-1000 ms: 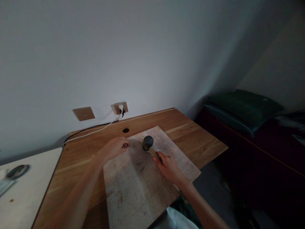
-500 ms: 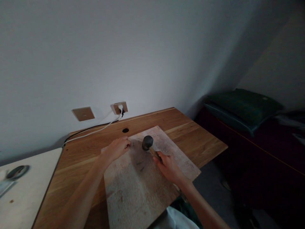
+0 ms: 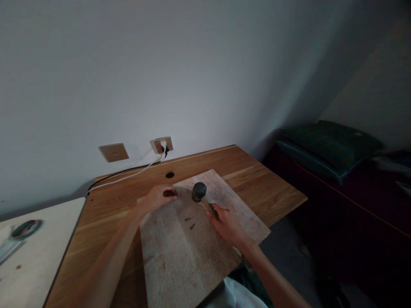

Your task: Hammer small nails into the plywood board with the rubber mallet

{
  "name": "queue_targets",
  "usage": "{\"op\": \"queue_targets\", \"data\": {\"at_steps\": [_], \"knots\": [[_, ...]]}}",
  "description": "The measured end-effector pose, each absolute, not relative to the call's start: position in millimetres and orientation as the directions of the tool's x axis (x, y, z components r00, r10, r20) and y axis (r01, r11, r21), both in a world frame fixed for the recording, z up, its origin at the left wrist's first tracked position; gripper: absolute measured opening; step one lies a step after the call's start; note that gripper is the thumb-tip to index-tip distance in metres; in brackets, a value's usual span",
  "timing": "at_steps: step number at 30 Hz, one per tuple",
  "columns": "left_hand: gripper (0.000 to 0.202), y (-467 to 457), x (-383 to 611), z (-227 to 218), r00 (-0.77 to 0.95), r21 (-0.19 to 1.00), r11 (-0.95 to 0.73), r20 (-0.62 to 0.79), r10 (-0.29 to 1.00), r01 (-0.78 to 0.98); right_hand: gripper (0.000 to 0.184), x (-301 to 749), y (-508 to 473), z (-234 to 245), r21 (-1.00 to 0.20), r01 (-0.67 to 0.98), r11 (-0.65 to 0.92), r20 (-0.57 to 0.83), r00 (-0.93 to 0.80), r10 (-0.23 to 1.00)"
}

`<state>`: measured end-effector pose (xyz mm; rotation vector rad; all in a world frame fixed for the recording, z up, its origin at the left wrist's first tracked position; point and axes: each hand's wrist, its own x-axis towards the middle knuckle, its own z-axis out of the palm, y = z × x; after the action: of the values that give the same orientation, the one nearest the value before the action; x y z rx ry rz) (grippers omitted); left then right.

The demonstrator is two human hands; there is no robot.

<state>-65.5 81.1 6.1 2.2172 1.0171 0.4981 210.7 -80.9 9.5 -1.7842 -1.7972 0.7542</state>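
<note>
My right hand (image 3: 226,224) is closed round the wooden handle of a mallet (image 3: 199,192) with a dark, rounded head. The mallet's head is over the upper part of a worn, pale board (image 3: 180,261). At the board's upper left edge is my left hand (image 3: 162,196), its fingers curled in towards the thumb. A dark reddish patch shows between them; whether it is an object or shadow I cannot make out. Two small, thin dark pieces, nail-like (image 3: 190,223), lie on the board between the hands. Tinier dark marks show near the left fingertips.
The board rests askew on a wooden desk (image 3: 269,184), its near corner over the edge. A white table (image 3: 41,252) with a roll of tape-like shape (image 3: 25,229) adjoins at left. Cables run to a wall socket (image 3: 162,145). A dark green cushion (image 3: 330,145) lies at right.
My left hand has turned and its fingers have shifted, so the dark patch between them now shows. The small dark pieces on the board look sharper. My right hand and the mallet stay nearly still.
</note>
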Motion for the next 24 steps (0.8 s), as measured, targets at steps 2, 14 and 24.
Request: {"op": "queue_targets", "data": {"at_steps": [2, 14, 24], "knots": [[0.021, 81, -64, 4, 0.606, 0.702, -0.474, 0.076, 0.792, 0.531, 0.021, 209, -81, 11, -0.689, 0.724, -0.018, -0.041, -0.014, 0.999], [0.029, 81, -68, -5, 0.552, 0.813, -0.376, 0.082, 0.830, 0.444, 0.018, 165, -53, 38, -0.742, 0.669, 0.035, -0.047, -0.104, 0.993], [0.037, 84, -68, -12, 0.518, 0.869, -0.355, 0.139, 0.844, 0.345, 0.015, 151, -45, 33, -0.612, 0.783, 0.110, -0.005, -0.143, 0.990]]}}
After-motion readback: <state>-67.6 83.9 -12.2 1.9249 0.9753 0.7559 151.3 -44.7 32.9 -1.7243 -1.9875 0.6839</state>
